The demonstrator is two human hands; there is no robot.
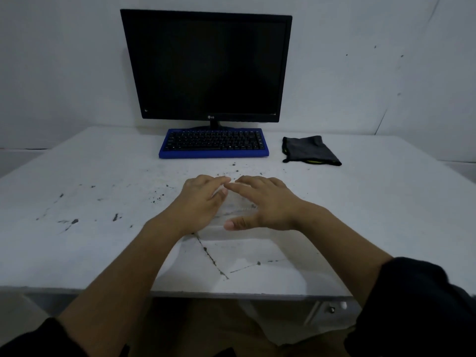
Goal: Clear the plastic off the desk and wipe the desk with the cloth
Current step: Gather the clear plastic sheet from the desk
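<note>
Both my hands are mid-desk, on the plastic (239,253). Left hand (202,202): fingers near straight, pointing right, nothing clenched. Right hand (268,204): spread flat, palm down on the sheet, thumb stuck out to the left. The fingertips of the two nearly meet. Neither hand grasps anything that I can see; they just rest on it.

The plastic is clear (its far edge is hard to trace under the hands). It runs from under my hands to the near edge of the desk (77,240) and hangs over that edge toward my lap. Its sides lie roughly between my forearms.

The cloth (310,150), dark and folded, lies back right, well apart from the plastic and just right of the keyboard (213,144). The keyboard sits at the foot of the monitor (206,65), by the back edge and wall. Open surface stretches left of my hands to the left edge, and right toward the right edge. Dark specks (74,222) are scattered left and middle.
</note>
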